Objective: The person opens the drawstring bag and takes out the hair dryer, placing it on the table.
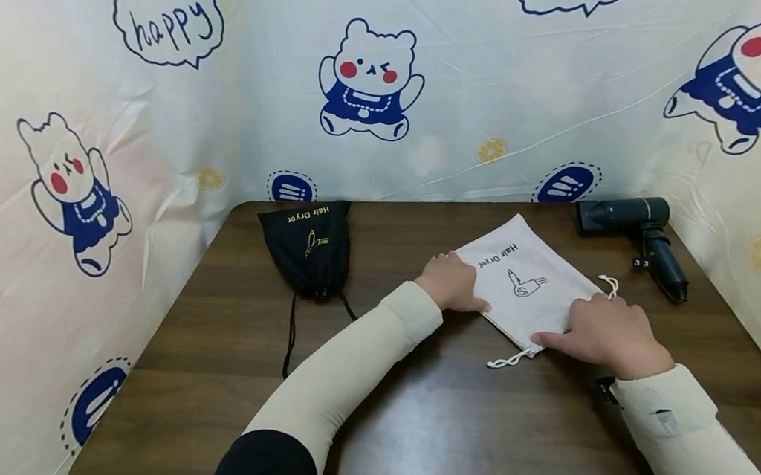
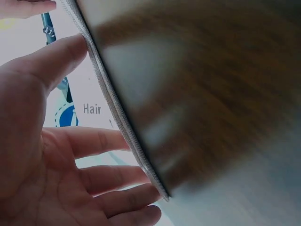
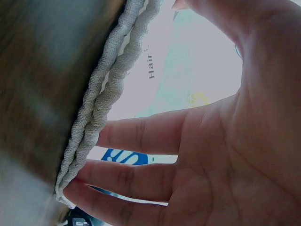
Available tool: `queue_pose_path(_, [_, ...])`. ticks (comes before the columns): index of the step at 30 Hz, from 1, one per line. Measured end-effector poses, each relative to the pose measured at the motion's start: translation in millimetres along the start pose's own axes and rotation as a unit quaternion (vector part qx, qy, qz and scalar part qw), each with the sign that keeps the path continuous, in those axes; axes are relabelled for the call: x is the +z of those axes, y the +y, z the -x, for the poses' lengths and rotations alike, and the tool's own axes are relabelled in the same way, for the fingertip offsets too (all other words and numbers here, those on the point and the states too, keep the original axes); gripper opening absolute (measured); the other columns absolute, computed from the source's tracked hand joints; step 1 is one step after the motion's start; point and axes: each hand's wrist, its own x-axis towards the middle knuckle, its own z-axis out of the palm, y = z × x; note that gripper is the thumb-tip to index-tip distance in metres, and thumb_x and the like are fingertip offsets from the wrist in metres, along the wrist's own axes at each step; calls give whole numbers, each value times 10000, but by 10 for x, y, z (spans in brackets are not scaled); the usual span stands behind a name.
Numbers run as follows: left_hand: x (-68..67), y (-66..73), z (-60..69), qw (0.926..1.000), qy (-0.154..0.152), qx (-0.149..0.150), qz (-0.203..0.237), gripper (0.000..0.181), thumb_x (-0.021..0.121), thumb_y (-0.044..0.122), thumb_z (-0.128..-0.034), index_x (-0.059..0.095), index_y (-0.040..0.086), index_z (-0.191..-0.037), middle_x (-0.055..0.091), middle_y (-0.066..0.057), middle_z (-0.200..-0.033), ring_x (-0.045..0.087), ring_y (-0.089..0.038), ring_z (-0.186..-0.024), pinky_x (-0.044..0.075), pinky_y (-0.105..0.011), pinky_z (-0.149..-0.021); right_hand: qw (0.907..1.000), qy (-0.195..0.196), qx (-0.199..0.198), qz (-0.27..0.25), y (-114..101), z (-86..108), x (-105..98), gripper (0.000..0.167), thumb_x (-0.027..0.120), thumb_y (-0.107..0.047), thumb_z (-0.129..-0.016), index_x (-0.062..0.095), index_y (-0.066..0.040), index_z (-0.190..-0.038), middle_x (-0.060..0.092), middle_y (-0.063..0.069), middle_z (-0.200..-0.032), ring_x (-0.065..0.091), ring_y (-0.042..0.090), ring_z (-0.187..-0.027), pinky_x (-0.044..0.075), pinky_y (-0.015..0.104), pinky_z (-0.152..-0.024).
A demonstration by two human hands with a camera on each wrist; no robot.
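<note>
A white drawstring bag [image 1: 529, 294], printed "Hair Dryer", lies flat on the table. My left hand [image 1: 449, 282] touches its left side, thumb extended along the near edge. At the cord end, my right hand [image 1: 604, 333] rests on the bag with its thumb near the lower corner. The left wrist view has the left hand [image 2: 51, 141] with spread, fairly straight fingertips at the bag's edge. In the right wrist view, fingertips of the right hand [image 3: 211, 155] meet the edge beside the white twisted cord [image 3: 115, 84]. White cord loops stick out at two corners.
A black drawstring pouch [image 1: 306, 250] lies at the left on the brown table [image 1: 406, 418], its cords trailing forward. A dark hair dryer [image 1: 624, 216] lies at the back right. Behind the table hangs a printed cloth [image 1: 460, 72] with cartoon bears.
</note>
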Motion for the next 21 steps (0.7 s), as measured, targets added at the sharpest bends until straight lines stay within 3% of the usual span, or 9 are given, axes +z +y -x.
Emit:
queue_pose_path(5, [18,37,-109,9999,-136,-6,93,700,574,748,-907,708,149,-1242,612,-181,-1350,575,-357,-1259,478,-449,-1044,9998,-65,117,-123,57,13,-12,864,557,-934,-744,716,-93,-861,583,137,-823,527,363,-761,421,492,-597])
queue_pose_path(11, [-16,71,-202,9987,-378,-78,320,803,576,743,-909,600,125,-1422,421,-218,-1589,421,-372,-1463,353,-489,-1194,9995,-106,227,-193,123,-6,-3,919,546,-949,-733,725,-67,-917,598,152,-844,526,373,-776,416,484,-593])
queue_pose_path(16, [-82,102,-236,9972,-545,-174,475,872,575,736,-915,481,132,-1536,330,-196,-1654,339,-358,-1525,265,-574,-1230,9992,-101,283,-260,169,-11,-7,918,544,-946,-739,707,-58,-901,590,140,-815,523,364,-764,406,472,-577])
queue_pose_path(21, [-107,119,-294,9959,-640,-237,592,881,573,730,-919,436,151,-1570,294,-175,-1676,303,-335,-1549,250,-585,-1232,9991,-60,327,-253,218,-31,5,927,541,-947,-742,691,-43,-890,565,136,-788,521,349,-740,403,469,-570])
